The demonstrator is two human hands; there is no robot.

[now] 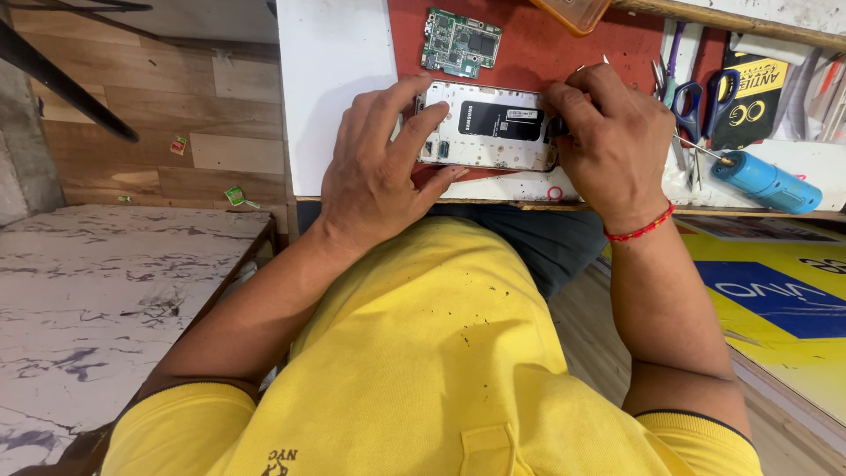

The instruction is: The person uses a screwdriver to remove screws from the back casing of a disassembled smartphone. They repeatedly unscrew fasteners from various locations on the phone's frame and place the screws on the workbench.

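- The opened phone [487, 126] lies back-side up near the front edge of the bench [339, 88], half on the red mat [538, 44], its white inner frame and black battery exposed.
- My left hand [379, 167] spreads wide over the phone's left end, fingers pressing it down; I judge that steady downward pressure matters most here, so the frame cannot slide.
- My right hand [612, 141] is curled narrow at the phone's right end, fingertips pinched on something dark there. I'd keep that effort small and parallel to the frame rather than levering upward.
- A green circuit board [460, 41] lies apart, farther back on the mat.
- To the right are blue-handled scissors [701, 97] and a blue cylindrical tool [767, 181], near my right hand but untouched.
- Hard to make out: what the right fingertips grip, since the knuckles cover it.
- An orange object [571, 12] is cut off at the top edge.
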